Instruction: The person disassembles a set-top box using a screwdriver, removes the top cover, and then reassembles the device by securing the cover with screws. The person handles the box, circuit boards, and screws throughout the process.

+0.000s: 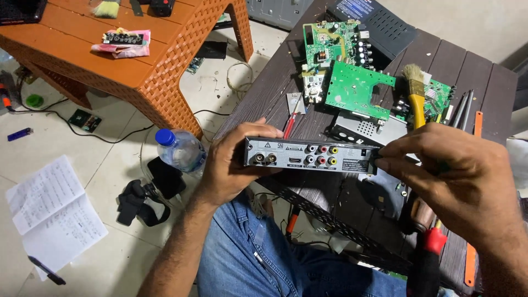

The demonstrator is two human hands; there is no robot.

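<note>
Above the dark table (341, 60), both hands grip a small black set-top box (311, 155) by its ends, left hand (234, 165) wrapped around one, right hand (451, 176) pinching the other. It looks light, rigid, best held by its edges, clear of the rear sockets.

Pale tiled floor (110, 258), orange table (137, 55)

Both forearms are bare, no sleeves, watch or rings showing on the left hand (228, 165) or right hand (454, 179). Blue denim jeans (258, 256) cover the legs at lower centre.
</note>
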